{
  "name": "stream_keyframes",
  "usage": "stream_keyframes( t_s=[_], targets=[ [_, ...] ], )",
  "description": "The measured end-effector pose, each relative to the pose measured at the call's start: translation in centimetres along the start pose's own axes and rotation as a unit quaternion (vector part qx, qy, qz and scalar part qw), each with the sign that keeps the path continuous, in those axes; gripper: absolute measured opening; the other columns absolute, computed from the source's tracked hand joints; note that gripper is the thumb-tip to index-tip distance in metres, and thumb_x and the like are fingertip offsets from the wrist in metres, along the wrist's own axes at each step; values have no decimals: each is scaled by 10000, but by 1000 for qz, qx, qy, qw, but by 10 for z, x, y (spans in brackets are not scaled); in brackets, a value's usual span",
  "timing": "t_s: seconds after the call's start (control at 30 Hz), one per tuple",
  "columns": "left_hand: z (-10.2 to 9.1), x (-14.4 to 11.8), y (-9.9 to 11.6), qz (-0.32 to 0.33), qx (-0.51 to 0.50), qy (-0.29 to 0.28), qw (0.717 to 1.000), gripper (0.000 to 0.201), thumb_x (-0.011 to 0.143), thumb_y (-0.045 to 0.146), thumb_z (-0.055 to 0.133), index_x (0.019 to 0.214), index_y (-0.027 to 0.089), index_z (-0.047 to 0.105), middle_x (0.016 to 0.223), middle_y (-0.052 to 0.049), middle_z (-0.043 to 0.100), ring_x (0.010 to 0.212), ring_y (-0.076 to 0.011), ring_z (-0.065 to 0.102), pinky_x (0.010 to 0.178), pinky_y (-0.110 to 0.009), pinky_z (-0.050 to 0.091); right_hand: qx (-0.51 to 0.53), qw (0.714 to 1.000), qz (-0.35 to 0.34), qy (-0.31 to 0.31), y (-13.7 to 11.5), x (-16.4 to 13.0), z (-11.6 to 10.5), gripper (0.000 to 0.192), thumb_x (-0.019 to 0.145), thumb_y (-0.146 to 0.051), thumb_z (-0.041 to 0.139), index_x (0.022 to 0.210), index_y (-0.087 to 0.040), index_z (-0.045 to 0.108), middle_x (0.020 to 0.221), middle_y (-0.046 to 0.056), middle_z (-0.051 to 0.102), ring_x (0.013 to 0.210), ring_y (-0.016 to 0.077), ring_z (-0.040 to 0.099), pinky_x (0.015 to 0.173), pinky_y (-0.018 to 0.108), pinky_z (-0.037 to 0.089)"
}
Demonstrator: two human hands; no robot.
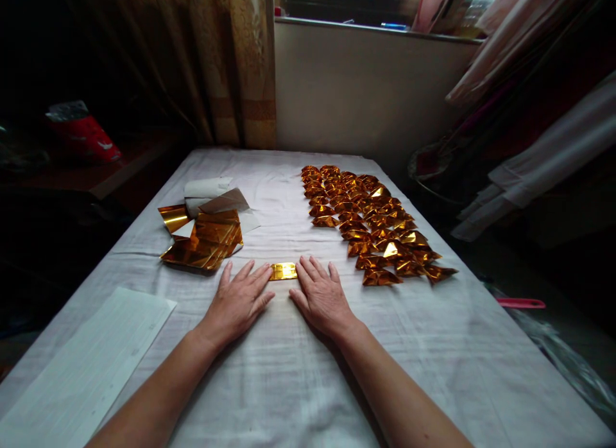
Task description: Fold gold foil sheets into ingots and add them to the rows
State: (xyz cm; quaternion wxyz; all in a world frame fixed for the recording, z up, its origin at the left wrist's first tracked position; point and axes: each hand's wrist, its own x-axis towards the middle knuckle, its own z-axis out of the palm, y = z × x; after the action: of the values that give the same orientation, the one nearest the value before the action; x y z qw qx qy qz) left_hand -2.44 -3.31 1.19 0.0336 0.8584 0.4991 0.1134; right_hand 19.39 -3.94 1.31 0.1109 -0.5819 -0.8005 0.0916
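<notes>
Between my hands a small folded strip of gold foil paper [283, 271] lies flat on the white cloth. My left hand [240, 300] rests palm down with its fingers spread, the index fingertip at the strip's left end. On the other side my right hand [320, 297] also lies flat, fingertips at the strip's right end. Ahead and to the left is a stack of gold foil sheets [206, 242], some curled to show grey or white backs. Rows of folded gold foil ingots [356, 207] stand to the right, beyond my right hand.
A white sheet of paper [91, 364] lies at the left front of the cloth-covered table [423, 371]. Beyond the right edge are a pink handle [522, 303] and clear plastic [563, 352]. A curtain [231, 69] and hanging clothes [553, 153] flank the window wall.
</notes>
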Motion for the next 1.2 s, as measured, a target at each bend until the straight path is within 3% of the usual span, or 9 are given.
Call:
stream_keyframes(
  t_s=[0.13, 0.27, 0.43, 0.6, 0.77, 0.93, 1.03, 1.2],
  targets=[
    [-5, 13, 0, -17, -38, 65, 997, 284, 972, 349, 486, 1167, 273, 678, 1220, -65, 703, 1205, -285, 573, 1093, -565, 292, 10, 999, 5, 40, 2, 4, 0, 380, 994, -345, 439, 1348, -276, 560, 1473, 69, 506, 1378, 271, 416, 1129, 548, 250],
    [-5, 18, 3, -49, -47, 95, 993, 164, 917, 320, 586, 992, 247, 712, 1051, -51, 728, 1022, -252, 618, 921, -422, 429, 28, 998, 8, 63, 4, 6, 0, 320, 982, -317, 473, 1263, -316, 625, 1418, 57, 563, 1330, 266, 466, 1117, 528, 266],
    [-4, 16, 4, -86, -34, 94, 991, 215, 880, 300, 630, 1080, 234, 672, 1005, -56, 699, 979, -265, 596, 866, -408, 433, 66, 994, 15, 85, 4, 6, 0, 279, 958, -291, 515, 1201, -297, 652, 1374, 66, 597, 1313, 257, 481, 1115, 528, 266],
    [-4, 16, 3, -95, -42, 95, 990, 129, 884, 309, 620, 974, 241, 682, 963, -40, 712, 948, -248, 605, 852, -390, 418, 98, 989, 17, 113, 6, 6, 4, 203, 916, -248, 555, 1078, -246, 677, 1335, 76, 623, 1293, 244, 505, 1115, 520, 277],
    [-7, 14, 2, -74, -46, 125, 988, 75, 895, 278, 611, 900, 248, 680, 918, -23, 716, 918, -229, 615, 827, -366, 417, 107, 982, -4, 153, 10, 6, 8, 107, 879, -230, 610, 914, -258, 707, 1299, 54, 652, 1258, 241, 536, 1104, 499, 306],
    [-10, 12, -1, -53, -14, 137, 989, 161, 926, 325, 568, 895, 245, 704, 826, -33, 693, 820, -225, 623, 753, -341, 444, 94, 978, -55, 176, 11, 6, 4, 96, 859, -230, 639, 847, -258, 730, 1226, 40, 693, 1176, 234, 576, 1033, 410, 398],
    [-8, 11, -3, -50, -60, 138, 987, 218, 950, 328, 515, 928, 231, 709, 866, -35, 724, 795, -202, 657, 738, -320, 473, 85, 978, -79, 175, 10, 5, 2, 122, 867, -230, 626, 839, -262, 740, 1191, 32, 708, 1141, 221, 588, 1001, 373, 427],
    [-8, 10, -5, -57, -116, 139, 982, 336, 976, 423, 450, 1042, 214, 704, 1002, -57, 756, 931, -224, 684, 844, -351, 500, 72, 976, -121, 168, 7, 4, 1, 129, 879, -248, 625, 895, -271, 751, 1160, 20, 720, 1123, 216, 590, 988, 364, 435]
  ],
)
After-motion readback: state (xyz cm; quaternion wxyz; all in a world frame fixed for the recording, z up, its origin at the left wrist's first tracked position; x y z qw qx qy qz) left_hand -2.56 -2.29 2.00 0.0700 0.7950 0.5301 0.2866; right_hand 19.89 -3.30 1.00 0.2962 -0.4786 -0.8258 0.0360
